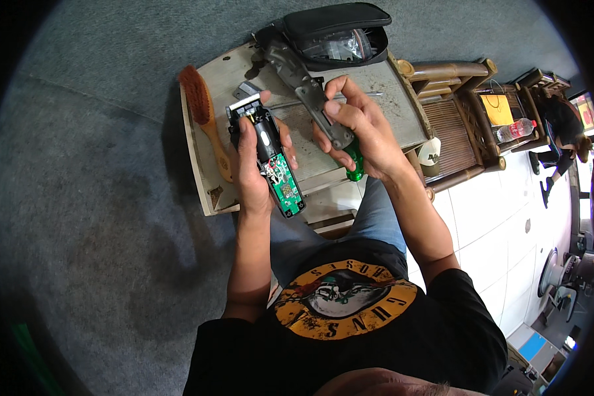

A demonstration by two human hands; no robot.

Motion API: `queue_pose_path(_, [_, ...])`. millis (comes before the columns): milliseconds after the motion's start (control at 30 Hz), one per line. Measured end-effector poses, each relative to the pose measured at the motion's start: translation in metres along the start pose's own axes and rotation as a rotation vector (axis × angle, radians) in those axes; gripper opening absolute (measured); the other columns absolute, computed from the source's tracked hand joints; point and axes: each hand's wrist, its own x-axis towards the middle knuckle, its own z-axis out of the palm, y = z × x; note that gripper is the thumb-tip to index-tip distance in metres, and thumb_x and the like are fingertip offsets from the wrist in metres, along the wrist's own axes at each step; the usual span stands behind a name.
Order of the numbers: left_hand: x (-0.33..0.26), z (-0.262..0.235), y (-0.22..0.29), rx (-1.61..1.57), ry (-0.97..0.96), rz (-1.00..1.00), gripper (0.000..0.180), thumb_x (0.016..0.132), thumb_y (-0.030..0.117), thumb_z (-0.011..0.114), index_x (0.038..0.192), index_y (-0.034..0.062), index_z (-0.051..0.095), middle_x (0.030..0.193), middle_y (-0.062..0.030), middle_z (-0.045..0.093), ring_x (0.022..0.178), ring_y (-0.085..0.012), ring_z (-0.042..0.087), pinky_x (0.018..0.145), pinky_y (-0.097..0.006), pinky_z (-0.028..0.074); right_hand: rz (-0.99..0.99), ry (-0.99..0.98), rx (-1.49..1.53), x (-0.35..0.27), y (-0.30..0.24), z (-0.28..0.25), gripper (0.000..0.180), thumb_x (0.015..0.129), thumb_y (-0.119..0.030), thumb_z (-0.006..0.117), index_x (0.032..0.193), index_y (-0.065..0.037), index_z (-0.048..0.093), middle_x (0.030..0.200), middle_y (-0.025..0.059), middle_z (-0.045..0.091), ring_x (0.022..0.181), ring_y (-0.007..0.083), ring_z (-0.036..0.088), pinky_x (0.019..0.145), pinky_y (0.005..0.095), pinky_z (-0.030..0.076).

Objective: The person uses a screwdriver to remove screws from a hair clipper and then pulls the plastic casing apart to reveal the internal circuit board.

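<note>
My left hand [249,175] is closed around an opened hair clipper [266,140], held upright with its blade at the far end. The clipper's lower half lies bare, with a green circuit board [286,187] and thin wires exposed. Between the thumb and fingers of my right hand [371,132] is a dark grey clipper housing [296,74], tilted and apart from the clipper body. A green handle [355,168] shows just below my right palm; whether that hand grips it too is hidden.
Beneath my hands stands a worn pale table [224,72]. On it lie a wooden-handled brush [198,99], a thin metal rod [369,94] and an open black zip case [336,23]. Bamboo chairs [452,129], a cap [429,155] and a bottle [516,130] are to the right. A person [561,125] sits beyond.
</note>
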Motion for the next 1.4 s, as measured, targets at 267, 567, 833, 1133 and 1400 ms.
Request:
queue_pose_path(267, [0.0007, 0.0037, 0.0027, -0.214, 0.112, -0.014, 0.066, 0.109, 0.060, 0.026, 0.139, 0.0052, 0.048, 0.086, -0.0096, 0.060, 0.065, -0.0147, 0.057, 0.059, -0.031, 0.051, 0.053, -0.007, -0.049, -0.0018, 0.0005, 0.0064, 0.025, 0.102, -0.018, 0.060, 0.118, -0.007, 0.044, 0.066, 0.0121, 0.059, 0.035, 0.0111, 0.038, 0.035, 0.0239, 0.028])
queue_pose_path(567, [-0.0006, -0.0020, 0.0028, -0.272, 0.061, -0.023, 0.066, 0.109, 0.060, 0.024, 0.136, 0.0046, 0.048, 0.085, -0.0104, 0.061, 0.062, -0.0153, 0.057, 0.057, -0.031, 0.052, 0.044, -0.033, 0.007, -0.0050, 0.0022, 0.0059, 0.033, 0.102, -0.022, 0.049, 0.130, -0.004, 0.045, 0.063, 0.0103, 0.056, 0.035, 0.0094, 0.037, 0.034, 0.0221, 0.032])
queue_pose_path(833, [-0.0022, -0.0010, 0.0040, -0.255, 0.058, -0.035, 0.063, 0.107, 0.064, 0.029, 0.109, 0.0053, 0.053, 0.087, -0.0074, 0.061, 0.065, -0.0146, 0.061, 0.059, -0.027, 0.053, 0.069, -0.001, 0.027, -0.0061, -0.0007, 0.0063, 0.034, 0.104, -0.023, 0.043, 0.132, -0.003, 0.044, 0.063, 0.0095, 0.056, 0.035, 0.0086, 0.039, 0.033, 0.0222, 0.034])
queue_pose_path(1133, [-0.0032, -0.0013, 0.0041, -0.243, 0.124, -0.056, 0.064, 0.107, 0.064, 0.029, 0.109, 0.0044, 0.055, 0.090, -0.0074, 0.062, 0.068, -0.0154, 0.062, 0.062, -0.028, 0.053, 0.083, 0.005, 0.098, -0.0014, 0.0008, 0.0035, 0.036, 0.105, -0.026, 0.042, 0.133, -0.004, 0.044, 0.061, 0.0118, 0.054, 0.033, 0.0104, 0.036, 0.031, 0.0229, 0.031])
queue_pose_path(1400, [-0.0012, 0.0006, 0.0041, -0.251, 0.169, -0.011, 0.062, 0.108, 0.061, 0.030, 0.110, 0.0044, 0.056, 0.085, -0.0107, 0.062, 0.063, -0.0190, 0.057, 0.059, -0.032, 0.050, 0.081, -0.028, 0.149, 0.0014, 0.0004, 0.0016, 0.037, 0.106, -0.028, 0.041, 0.136, -0.006, 0.043, 0.062, 0.0107, 0.053, 0.033, 0.0094, 0.035, 0.029, 0.0229, 0.031])
